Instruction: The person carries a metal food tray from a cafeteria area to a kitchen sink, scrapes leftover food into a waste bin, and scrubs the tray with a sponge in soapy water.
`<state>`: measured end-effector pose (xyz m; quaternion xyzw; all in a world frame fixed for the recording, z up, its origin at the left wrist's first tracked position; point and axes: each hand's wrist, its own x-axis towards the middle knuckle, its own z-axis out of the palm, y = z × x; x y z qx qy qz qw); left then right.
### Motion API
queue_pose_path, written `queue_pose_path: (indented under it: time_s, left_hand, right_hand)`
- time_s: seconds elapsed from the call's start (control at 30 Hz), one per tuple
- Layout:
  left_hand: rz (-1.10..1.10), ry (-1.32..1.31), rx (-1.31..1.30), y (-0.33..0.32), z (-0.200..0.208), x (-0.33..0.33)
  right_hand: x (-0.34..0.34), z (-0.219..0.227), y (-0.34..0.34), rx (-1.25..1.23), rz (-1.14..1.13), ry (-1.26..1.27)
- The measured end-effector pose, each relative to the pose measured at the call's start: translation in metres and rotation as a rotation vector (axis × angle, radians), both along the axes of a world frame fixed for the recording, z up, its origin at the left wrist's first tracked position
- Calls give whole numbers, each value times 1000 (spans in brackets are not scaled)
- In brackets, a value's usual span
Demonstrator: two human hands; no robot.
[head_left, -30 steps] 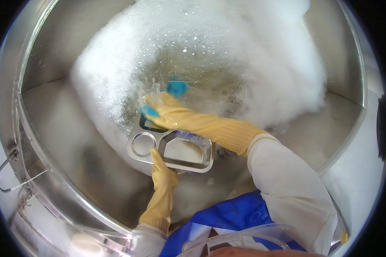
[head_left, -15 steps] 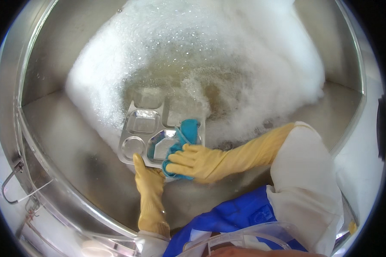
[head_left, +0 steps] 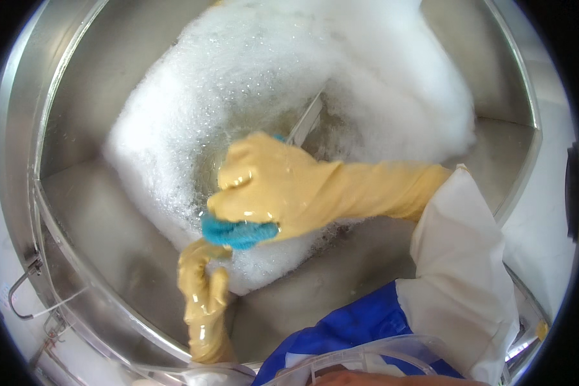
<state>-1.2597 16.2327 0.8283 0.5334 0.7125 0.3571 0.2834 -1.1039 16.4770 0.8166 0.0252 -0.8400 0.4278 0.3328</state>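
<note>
A steel compartment tray (head_left: 307,121) is tipped nearly edge-on, its far end in the suds and most of it hidden behind my right hand. My right hand (head_left: 270,186), in a yellow rubber glove, is closed on a wet blue cloth (head_left: 241,233) that bulges out below the fingers and is pressed against the tray. Lower left, my left hand (head_left: 202,273), gloved in yellow too, has its fingers curled round the tray's near end; the exact contact is covered by the cloth and the right hand.
A large steel sink (head_left: 96,212) surrounds the work, with thick white foam (head_left: 392,71) over cloudy water. On the left, outside the rim, is a bent metal handle (head_left: 20,293). A blue apron (head_left: 347,328) and a clear plastic shield (head_left: 367,354) show at the bottom.
The tray has turned from lying face-up to nearly edge-on. My right hand and the cloth have moved up and left over it, while my left hand has shifted slightly down and left.
</note>
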Motion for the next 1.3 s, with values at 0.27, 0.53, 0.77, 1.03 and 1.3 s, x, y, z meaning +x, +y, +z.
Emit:
queue_pose_path:
  time_s: [0.27,0.53,0.77,1.03,1.3]
  left_hand:
    - [521,7,-221,77,-44,1]
    - [394,-254,-372,105,-186,-56]
    - [543,-930,-297,123,-258,-48]
    - [510,-1087,-393,77,-309,-30]
    - [632,-876,-375,45,-245,-15]
  right_hand:
    - [-68,-25,51,-616,-117,-511]
    - [-61,-107,99,-408,-767,-231]
    - [23,-231,121,116,-783,-570]
    - [-7,-289,-5,-117,-639,-929]
    - [3,-244,-52,-8,39,-1092]
